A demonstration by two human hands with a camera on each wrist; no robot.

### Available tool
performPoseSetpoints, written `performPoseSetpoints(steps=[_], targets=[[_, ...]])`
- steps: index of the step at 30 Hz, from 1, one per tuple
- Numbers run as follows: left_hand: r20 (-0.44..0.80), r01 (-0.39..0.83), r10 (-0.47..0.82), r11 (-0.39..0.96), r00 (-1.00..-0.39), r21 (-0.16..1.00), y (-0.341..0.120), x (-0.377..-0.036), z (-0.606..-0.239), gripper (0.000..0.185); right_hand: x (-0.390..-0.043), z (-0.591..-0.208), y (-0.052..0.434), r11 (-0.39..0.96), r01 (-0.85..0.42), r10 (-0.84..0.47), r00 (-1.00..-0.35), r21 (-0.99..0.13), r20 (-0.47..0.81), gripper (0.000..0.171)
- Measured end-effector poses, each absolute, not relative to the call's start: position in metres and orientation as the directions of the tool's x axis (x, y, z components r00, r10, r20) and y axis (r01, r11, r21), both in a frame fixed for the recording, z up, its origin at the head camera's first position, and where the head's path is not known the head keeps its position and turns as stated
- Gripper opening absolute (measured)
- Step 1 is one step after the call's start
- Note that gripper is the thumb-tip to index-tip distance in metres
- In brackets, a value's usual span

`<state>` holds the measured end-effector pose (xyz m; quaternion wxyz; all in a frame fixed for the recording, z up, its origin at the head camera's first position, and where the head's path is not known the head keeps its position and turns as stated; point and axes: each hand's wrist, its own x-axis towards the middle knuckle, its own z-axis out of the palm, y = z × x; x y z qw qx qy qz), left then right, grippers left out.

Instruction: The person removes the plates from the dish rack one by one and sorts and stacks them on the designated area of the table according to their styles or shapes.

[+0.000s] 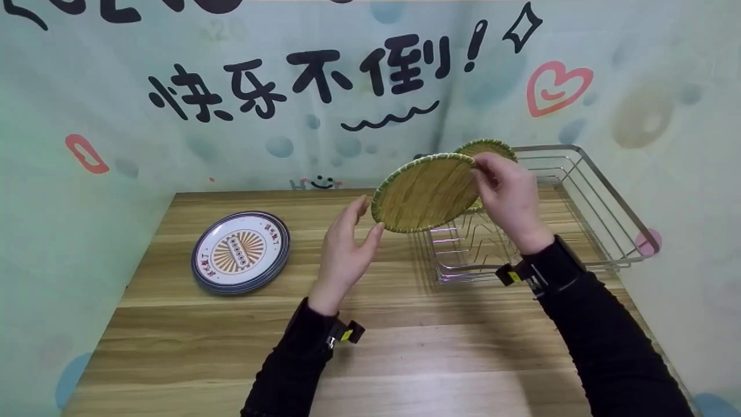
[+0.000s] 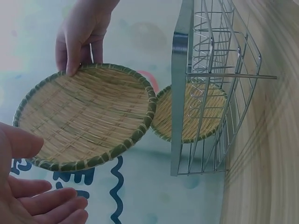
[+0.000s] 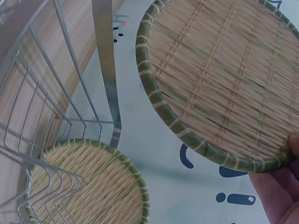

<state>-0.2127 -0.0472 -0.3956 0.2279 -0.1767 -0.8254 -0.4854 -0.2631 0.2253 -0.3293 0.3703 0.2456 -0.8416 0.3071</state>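
A round woven bamboo tray (image 1: pixel 425 194) with a green-bound rim hangs tilted above the table, over the left side of a wire dish rack (image 1: pixel 463 272). My right hand (image 1: pixel 512 197) pinches its rim at the right, thumb on one face. At the opposite edge is my left hand (image 1: pixel 347 249), thumb and fingers spread apart around the rim; whether it touches the tray I cannot tell. In the left wrist view the left hand's fingers (image 2: pixel 51 200) are extended. A second bamboo tray (image 3: pixel 88 182) stands upright in the rack, partly hidden behind the wires.
A stack of white plates with dark blue rims (image 1: pixel 240 252) lies on the wooden table (image 1: pixel 376 341) at the left. Behind the table hangs a pale printed cloth (image 1: pixel 243 156) with black writing. The rack takes up the back right.
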Motion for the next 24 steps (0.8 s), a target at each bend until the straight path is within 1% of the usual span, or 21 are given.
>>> performPoseSetpoints(steps=[5,10,14,18,22,24], targets=[[0.633,0.594,0.04,0.397,-0.773,0.7,-0.046,-0.215,-0.392,0.045,-0.261,-0.331,0.22,0.671,-0.664,-0.201,-0.592,-0.33,0.781,0.009],[0.693,0.652,0.004,0.345,-0.721,0.675,-0.044,-0.216,-0.39,0.036,-0.258,-0.332,0.217,0.663,-0.669,-0.208,-0.595,-0.335,0.777,0.007],[0.725,0.661,-0.034,0.383,-0.688,0.645,-0.044,-0.215,-0.39,0.027,-0.256,-0.333,0.214,0.648,-0.673,-0.208,-0.607,-0.357,0.767,0.007],[0.769,0.672,-0.06,0.446,-0.637,0.591,-0.046,-0.214,-0.39,0.017,-0.253,-0.333,0.211,0.641,-0.672,-0.218,-0.623,-0.371,0.752,0.006],[0.8,0.688,-0.089,0.46,-0.593,0.561,-0.051,-0.213,-0.389,0.015,-0.251,-0.332,0.209,0.628,-0.677,-0.241,-0.638,-0.383,0.731,0.006],[0.808,0.694,-0.103,0.456,-0.581,0.557,-0.052,-0.213,-0.388,0.016,-0.251,-0.332,0.209,0.622,-0.678,-0.253,-0.647,-0.391,0.719,0.007]])
